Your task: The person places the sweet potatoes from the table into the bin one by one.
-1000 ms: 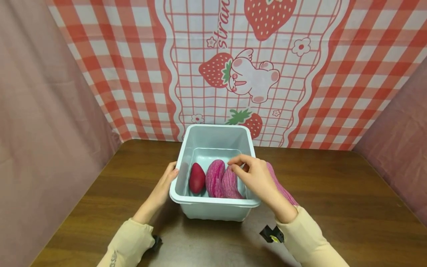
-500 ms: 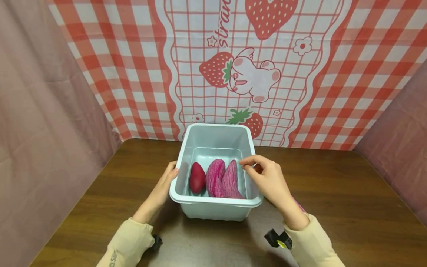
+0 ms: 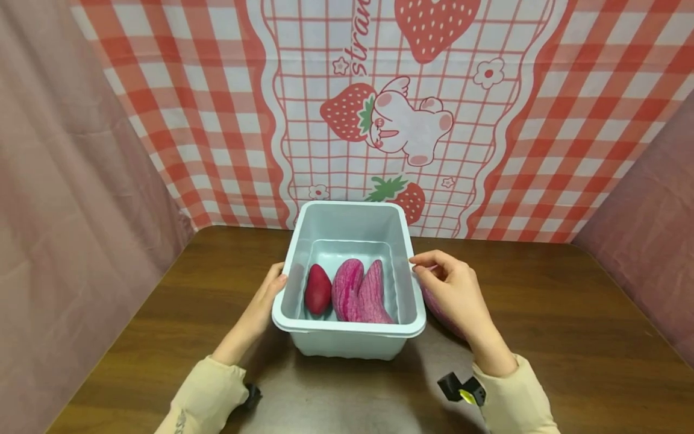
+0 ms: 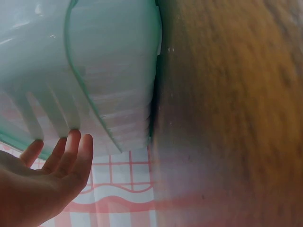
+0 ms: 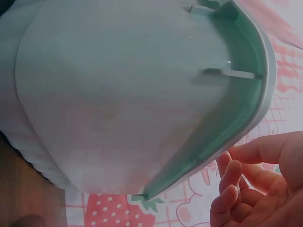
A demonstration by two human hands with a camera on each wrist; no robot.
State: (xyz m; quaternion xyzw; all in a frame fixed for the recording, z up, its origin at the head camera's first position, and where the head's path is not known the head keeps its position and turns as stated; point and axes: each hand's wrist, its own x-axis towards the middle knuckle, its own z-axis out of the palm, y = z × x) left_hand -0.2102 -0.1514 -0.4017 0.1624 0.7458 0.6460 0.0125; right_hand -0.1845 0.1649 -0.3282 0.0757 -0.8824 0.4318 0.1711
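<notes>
A pale blue-grey plastic bin (image 3: 349, 328) stands on the table. Inside lie a smooth dark-red sweet-potato-shaped piece (image 3: 318, 289) and two streaked pink-purple curved pieces, one broader (image 3: 348, 289), one slimmer (image 3: 373, 295), side by side. My left hand (image 3: 262, 301) rests against the bin's left side, thumb at the rim; its fairly straight fingertips (image 4: 73, 135) touch the outer wall in the left wrist view. At the right rim, my right hand (image 3: 450, 286) has loosely curled fingers with nothing between them. Another streaked piece (image 3: 441, 310) lies outside the bin, partly hidden by this hand.
The brown wooden table (image 3: 569, 337) extends to both sides of the bin. Behind it hangs a red-and-white strawberry cloth (image 3: 217, 108). Pink curtains (image 3: 81, 211) flank the table. Each wrist carries a small black device (image 3: 461, 389).
My right hand has moved right, from over the slim streaked piece inside the bin to its right rim. That piece now shows fully. The left hand stays put.
</notes>
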